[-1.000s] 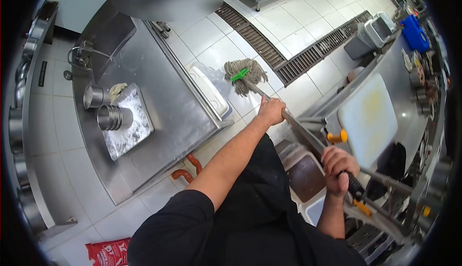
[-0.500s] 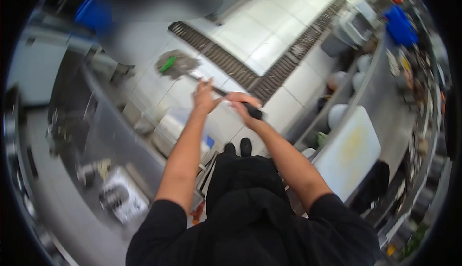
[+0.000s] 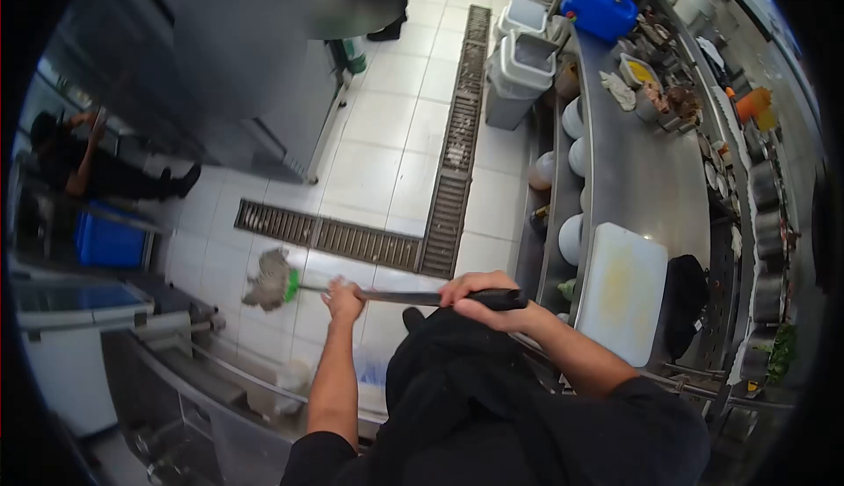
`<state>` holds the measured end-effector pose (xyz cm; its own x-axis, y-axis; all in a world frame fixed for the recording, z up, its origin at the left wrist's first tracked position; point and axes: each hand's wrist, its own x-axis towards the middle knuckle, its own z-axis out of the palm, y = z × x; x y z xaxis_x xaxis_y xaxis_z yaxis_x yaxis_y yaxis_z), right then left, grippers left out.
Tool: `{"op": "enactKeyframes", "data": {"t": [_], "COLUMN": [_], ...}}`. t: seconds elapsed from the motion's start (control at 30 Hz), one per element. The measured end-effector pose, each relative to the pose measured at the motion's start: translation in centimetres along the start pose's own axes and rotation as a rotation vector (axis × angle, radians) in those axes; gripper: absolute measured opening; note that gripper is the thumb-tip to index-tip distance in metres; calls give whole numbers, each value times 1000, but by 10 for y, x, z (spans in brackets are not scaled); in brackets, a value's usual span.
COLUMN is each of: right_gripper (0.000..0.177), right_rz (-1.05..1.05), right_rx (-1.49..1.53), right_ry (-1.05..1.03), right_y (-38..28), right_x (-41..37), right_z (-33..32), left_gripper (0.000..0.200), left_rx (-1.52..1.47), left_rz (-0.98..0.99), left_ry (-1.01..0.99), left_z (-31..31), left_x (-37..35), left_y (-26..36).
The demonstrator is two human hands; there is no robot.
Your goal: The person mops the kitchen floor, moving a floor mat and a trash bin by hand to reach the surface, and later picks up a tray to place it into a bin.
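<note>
A mop with a dark handle (image 3: 396, 296) lies across my view, held by both hands. Its grey string head (image 3: 266, 281) with a green clamp (image 3: 292, 285) rests on the white tiled floor (image 3: 365, 170). Around the black grip at the handle's upper end, my right hand (image 3: 483, 301) is closed. Lower on the shaft is my left hand (image 3: 344, 300), its fingers bent around the handle. Beyond the handle runs a metal floor drain grate (image 3: 365, 244).
On the right stands a steel counter (image 3: 637, 170) with a white cutting board (image 3: 622, 293) and a blue jug (image 3: 600, 8). Bins (image 3: 519, 77) stand beside it. One person (image 3: 110, 170) is at the left; another's dark shoe (image 3: 387, 32) shows at the top.
The view has turned, so the drain, counter and bins appear shifted and rotated. The mop handle now lies nearly level, its head lower and further left in view. Both hands still hold it.
</note>
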<state>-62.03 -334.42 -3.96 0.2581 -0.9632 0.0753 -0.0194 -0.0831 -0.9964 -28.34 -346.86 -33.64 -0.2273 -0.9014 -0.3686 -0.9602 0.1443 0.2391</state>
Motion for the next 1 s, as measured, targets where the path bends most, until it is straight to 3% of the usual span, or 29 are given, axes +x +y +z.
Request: {"op": "enactKeyframes", "data": {"t": [0.07, 0.1, 0.13, 0.2, 0.27, 0.37, 0.43, 0.5, 0.53, 0.6, 0.63, 0.67, 0.73, 0.77, 0.9, 0.93, 1.0], "right_gripper": [26, 31, 47, 59, 63, 69, 75, 87, 91, 86, 90, 95, 83, 70, 28, 22, 11], "right_rz": [171, 94, 16, 20, 125, 374, 371, 276, 128, -232, -263, -189, -504, -645, -835, -863, -899], "right_rx": [6, 13, -251, -221, 11, -36, 18, -18, -210, 58, 80, 266, 127, 414, 438, 326, 273], "right_ry": [186, 349, 370, 510, 540, 474, 456, 457, 497, 699, 765, 876, 606, 363, 301, 104, 28], "right_y": [-30, -43, -47, -42, -3, 69, 91, 75, 68, 33, -20, -75, -139, -147, -267, -293, -334], "right_x": [8, 19, 30, 50, 66, 101, 121, 156, 169, 199, 215, 225, 226, 212, 206, 206, 206], "right_z": [-35, -46, -65, -89, -117, -145, -150, -186, -218, -284, -312, -329, -357, -393, -403, -403, -387], "left_gripper": [24, 25, 28, 33, 36, 50, 56, 53, 50, 45, 41, 26, 27, 28, 28, 27, 25], "left_rx": [131, 8, -113, -183, -312, -430, -456, -468, -494, -512, -501, -474, -492, -543, -559, -554, -538], "left_rz": [295, 311, 322, 338, 356, 358, 331, 471, 500, 491, 592, 550, 715, 793, 1015, 1054, 1152], "left_ry": [-63, -31, 0, 47, 190, 120, 19, -71, -118, -242, -207, -316, -391, -354, -351, -345, -327], "left_z": [-11, -26, -47, -86, -114, -189, -218, -223, -219, -223, -206, -224, -255, -262, -353, -371, -403], "left_x": [30, 39, 49, 90, 137, 182, 191, 211, 221, 226, 235, 229, 216, 212, 194, 188, 181], "left_y": [46, 76, 104, 150, 193, 260, 309, 349, 367, 404, 419, 439, 468, 483, 520, 523, 530]}}
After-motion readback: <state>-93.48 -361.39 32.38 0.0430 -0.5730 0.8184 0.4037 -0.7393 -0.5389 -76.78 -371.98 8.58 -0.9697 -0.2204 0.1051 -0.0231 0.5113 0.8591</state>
